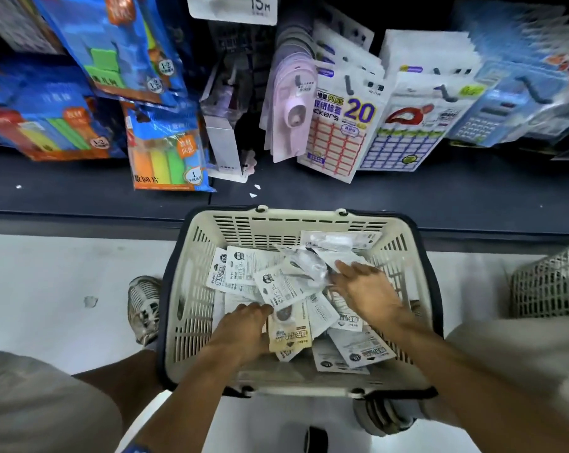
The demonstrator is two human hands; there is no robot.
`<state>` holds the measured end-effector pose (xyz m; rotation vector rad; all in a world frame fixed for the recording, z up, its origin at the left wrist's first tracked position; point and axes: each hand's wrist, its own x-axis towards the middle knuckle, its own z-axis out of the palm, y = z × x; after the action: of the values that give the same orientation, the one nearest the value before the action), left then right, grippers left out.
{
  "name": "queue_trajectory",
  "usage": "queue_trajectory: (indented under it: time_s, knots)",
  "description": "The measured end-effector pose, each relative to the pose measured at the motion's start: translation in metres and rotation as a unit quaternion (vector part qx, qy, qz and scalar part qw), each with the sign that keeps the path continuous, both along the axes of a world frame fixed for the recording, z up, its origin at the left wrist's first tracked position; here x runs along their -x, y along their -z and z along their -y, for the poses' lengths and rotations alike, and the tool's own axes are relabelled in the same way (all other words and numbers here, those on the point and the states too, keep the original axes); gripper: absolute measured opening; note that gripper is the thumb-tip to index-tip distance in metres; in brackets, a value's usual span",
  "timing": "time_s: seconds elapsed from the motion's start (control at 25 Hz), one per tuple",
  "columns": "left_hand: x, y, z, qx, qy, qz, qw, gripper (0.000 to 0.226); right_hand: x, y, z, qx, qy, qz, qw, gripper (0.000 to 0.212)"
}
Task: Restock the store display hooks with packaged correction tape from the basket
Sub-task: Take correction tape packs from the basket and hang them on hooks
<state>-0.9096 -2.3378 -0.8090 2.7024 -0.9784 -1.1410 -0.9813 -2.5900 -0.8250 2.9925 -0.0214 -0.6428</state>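
Observation:
A cream basket [191, 289] with dark blue handles stands on the floor below the shelf, filled with several white packs of correction tape [240, 269]. My left hand [244, 328] reaches into the basket's near left side, and its curled fingers pinch the lower corner of a white correction tape pack [283, 289]. My right hand [365, 289] lies over the pile on the right, fingers stretched forward and touching a clear-fronted pack [309, 268]. A white "15m" correction tape pack [234, 8] hangs at the top centre of the display.
Pink carded packs [289, 106] and label-sticker packs [335, 129] hang on hooks above the dark shelf ledge [440, 197]. Blue packs of coloured notes [168, 148] hang on the left. A second basket [551, 282] stands at the right. My shoe [144, 308] is beside the basket.

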Motion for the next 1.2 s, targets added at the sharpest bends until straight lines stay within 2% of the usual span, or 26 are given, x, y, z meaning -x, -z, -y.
queue_trajectory:
  time_s: [0.08, 0.16, 0.24, 0.32, 0.44, 0.56, 0.6, 0.68, 0.72, 0.8, 0.84, 0.88, 1.0, 1.04, 1.12, 1.2]
  knots:
    - [-0.005, -0.003, 0.001, 0.02, -0.025, 0.002, 0.999, 0.055, -0.018, -0.022, 0.006, -0.055, 0.046, -0.007, 0.997, 0.023]
    - [-0.01, -0.01, 0.003, 0.056, -0.078, 0.001, 0.995, 0.052, -0.037, -0.051, 0.021, -0.121, 0.095, 0.01, 0.988, 0.025]
    - [-0.017, -0.02, 0.005, 0.125, -0.166, -0.026, 0.978, 0.047, -0.049, -0.086, 0.039, -0.228, 0.147, 0.025, 0.962, 0.019]
    - [-0.025, -0.038, 0.01, 0.225, -0.262, -0.084, 0.935, 0.058, -0.052, -0.123, 0.051, -0.365, 0.206, 0.017, 0.908, 0.016]
    - [-0.033, -0.078, 0.024, 0.362, -0.347, -0.184, 0.845, 0.098, -0.053, -0.166, 0.054, -0.524, 0.257, 0.011, 0.812, 0.014]
    - [-0.038, -0.11, 0.032, 0.46, -0.414, -0.209, 0.757, 0.107, -0.051, -0.19, 0.052, -0.617, 0.291, 0.018, 0.731, 0.023]
    - [-0.042, -0.119, 0.03, 0.483, -0.432, -0.213, 0.732, 0.102, -0.05, -0.192, 0.051, -0.637, 0.297, 0.011, 0.711, 0.022]
    - [-0.054, -0.134, 0.021, 0.521, -0.433, -0.251, 0.691, 0.076, -0.048, -0.194, 0.046, -0.661, 0.295, -0.002, 0.69, 0.016]
    - [-0.057, -0.141, 0.018, 0.526, -0.426, -0.272, 0.684, 0.059, -0.047, -0.193, 0.042, -0.667, 0.291, -0.006, 0.685, 0.015]
    - [-0.058, -0.149, 0.014, 0.508, -0.428, -0.279, 0.693, 0.03, -0.047, -0.19, 0.036, -0.677, 0.288, -0.006, 0.677, 0.015]
    - [-0.057, -0.151, 0.014, 0.505, -0.439, -0.269, 0.693, 0.021, -0.048, -0.189, 0.034, -0.68, 0.292, 0.002, 0.672, 0.016]
    - [-0.056, -0.15, 0.014, 0.515, -0.458, -0.254, 0.678, 0.016, -0.048, -0.188, 0.034, -0.681, 0.303, 0.014, 0.666, 0.018]
    - [-0.064, -0.148, 0.005, 0.563, -0.558, -0.197, 0.577, 0.012, -0.045, -0.182, 0.042, -0.677, 0.361, 0.069, 0.638, 0.022]
    - [-0.068, -0.149, 0.0, 0.566, -0.574, -0.18, 0.564, 0.011, -0.043, -0.18, 0.047, -0.677, 0.379, 0.088, 0.624, 0.026]
    - [-0.074, -0.147, -0.009, 0.565, -0.571, -0.152, 0.576, 0.011, -0.039, -0.176, 0.056, -0.692, 0.411, 0.118, 0.582, 0.029]
    - [-0.073, -0.147, -0.008, 0.547, -0.549, -0.093, 0.625, 0.015, -0.037, -0.175, 0.064, -0.71, 0.435, 0.134, 0.537, 0.032]
